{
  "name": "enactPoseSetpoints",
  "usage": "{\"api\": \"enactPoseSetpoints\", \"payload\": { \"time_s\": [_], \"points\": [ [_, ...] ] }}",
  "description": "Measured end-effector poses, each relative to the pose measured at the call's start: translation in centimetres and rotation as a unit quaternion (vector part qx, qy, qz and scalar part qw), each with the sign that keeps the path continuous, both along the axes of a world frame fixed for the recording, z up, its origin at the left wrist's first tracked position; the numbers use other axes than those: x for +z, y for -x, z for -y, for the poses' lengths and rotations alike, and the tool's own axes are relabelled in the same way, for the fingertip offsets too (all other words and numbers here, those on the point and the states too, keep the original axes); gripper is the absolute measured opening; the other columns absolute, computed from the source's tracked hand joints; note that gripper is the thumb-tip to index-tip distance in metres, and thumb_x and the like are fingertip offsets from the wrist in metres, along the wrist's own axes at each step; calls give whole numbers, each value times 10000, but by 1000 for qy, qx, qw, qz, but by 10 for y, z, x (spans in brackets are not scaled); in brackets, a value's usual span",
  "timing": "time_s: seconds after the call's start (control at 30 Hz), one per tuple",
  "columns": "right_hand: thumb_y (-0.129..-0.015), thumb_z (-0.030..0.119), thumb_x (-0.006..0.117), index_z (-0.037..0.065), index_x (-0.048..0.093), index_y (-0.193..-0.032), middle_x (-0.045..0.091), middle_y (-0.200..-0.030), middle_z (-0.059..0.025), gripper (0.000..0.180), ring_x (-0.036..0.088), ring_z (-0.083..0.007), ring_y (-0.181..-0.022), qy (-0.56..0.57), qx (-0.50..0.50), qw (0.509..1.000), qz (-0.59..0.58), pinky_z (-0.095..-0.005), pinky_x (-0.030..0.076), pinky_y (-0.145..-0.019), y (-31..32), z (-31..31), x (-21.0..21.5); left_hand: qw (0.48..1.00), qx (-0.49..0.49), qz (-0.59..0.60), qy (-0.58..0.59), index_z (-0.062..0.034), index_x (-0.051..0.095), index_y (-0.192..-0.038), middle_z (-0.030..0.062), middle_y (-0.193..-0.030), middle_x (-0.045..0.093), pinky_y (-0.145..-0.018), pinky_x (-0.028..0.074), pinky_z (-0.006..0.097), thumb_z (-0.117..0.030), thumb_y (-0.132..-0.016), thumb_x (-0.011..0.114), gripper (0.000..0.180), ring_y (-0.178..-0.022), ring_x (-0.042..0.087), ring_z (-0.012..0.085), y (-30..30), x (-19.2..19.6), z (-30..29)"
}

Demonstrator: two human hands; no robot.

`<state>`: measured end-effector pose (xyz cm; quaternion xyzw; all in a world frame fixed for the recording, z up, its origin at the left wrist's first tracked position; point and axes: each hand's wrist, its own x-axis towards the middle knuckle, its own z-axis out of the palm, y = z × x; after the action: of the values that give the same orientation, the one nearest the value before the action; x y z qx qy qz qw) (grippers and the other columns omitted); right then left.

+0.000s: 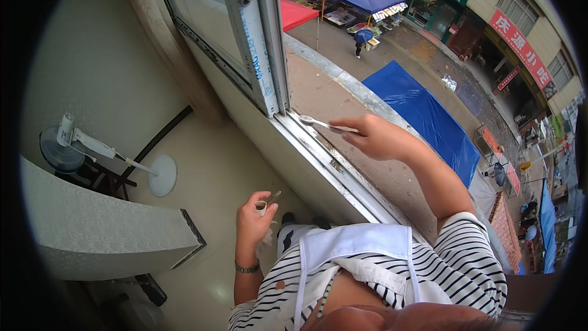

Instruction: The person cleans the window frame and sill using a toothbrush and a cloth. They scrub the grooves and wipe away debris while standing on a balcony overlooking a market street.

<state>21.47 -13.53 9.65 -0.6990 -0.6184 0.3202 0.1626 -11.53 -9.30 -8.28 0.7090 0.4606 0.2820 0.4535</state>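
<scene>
My right hand (375, 137) reaches out over the window sill and holds a thin white stick-like tool (323, 124) whose tip rests at the window track (318, 147), close to the sliding window frame (264, 55). My left hand (254, 217) is held low inside the room, closed on a small white cloth or tissue (267, 240) and a small dark-tipped object (272, 197). A watch sits on that wrist. I wear a striped shirt and a white apron.
A concrete ledge (343, 104) runs outside the window, with a street, blue canopies (422, 116) and stalls far below. Inside stand a fallen white fan (92, 147), a white-covered table (104, 233) and a pale floor.
</scene>
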Motion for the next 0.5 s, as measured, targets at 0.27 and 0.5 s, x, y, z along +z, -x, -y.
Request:
{"api": "enactPoseSetpoints", "payload": {
  "time_s": [0.27, 0.5],
  "points": [
    [-1023, 212, 567, 131, 568, -1448, 723, -1165, -221, 433, 701, -251, -926, -25, 59, 995, -74, -364, 523, -898, -17, -33, -96, 999, -40, -12, -33, -31, 692, -1137, 67, -900, 724, -759, 535, 299, -94, -841, 787, 317, -812, 661, 139, -34, 13, -1],
    [-995, 177, 566, 189, 619, -1409, 725, -892, -204, 417, 664, -319, -732, 128, 115, 985, -17, -402, 527, -748, -57, 90, -29, 997, -62, -40, -26, -35, 693, -1135, 84, -901, 729, -754, 544, 314, -103, -834, 788, 323, -794, 674, 163, -40, 5, -8]
  ]
}}
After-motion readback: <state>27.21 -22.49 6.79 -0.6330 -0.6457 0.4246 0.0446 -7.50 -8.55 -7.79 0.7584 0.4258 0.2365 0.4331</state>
